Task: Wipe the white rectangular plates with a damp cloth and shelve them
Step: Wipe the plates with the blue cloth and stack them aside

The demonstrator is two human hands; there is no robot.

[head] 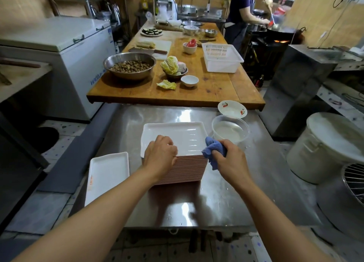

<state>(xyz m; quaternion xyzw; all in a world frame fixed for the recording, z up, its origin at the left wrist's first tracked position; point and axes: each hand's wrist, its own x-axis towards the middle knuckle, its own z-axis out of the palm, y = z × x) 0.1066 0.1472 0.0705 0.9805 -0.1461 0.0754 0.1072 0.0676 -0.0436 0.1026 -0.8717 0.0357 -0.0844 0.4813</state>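
steel counter (226, 192) carries your plate stack (183, 169); your left hand (160, 155) curls over its near left edge, your right hand (229, 159) clutches the blue cloth (213, 150) at its right corner, nearest the top plate (177, 134).

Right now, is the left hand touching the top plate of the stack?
Touching. The head view shows the left hand with fingers curled over the near edge of the top plate, no gap visible.

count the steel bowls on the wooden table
3: a large one of nuts at the left, one holding cabbage mid-table, a small one at the far end. Others may be hidden.
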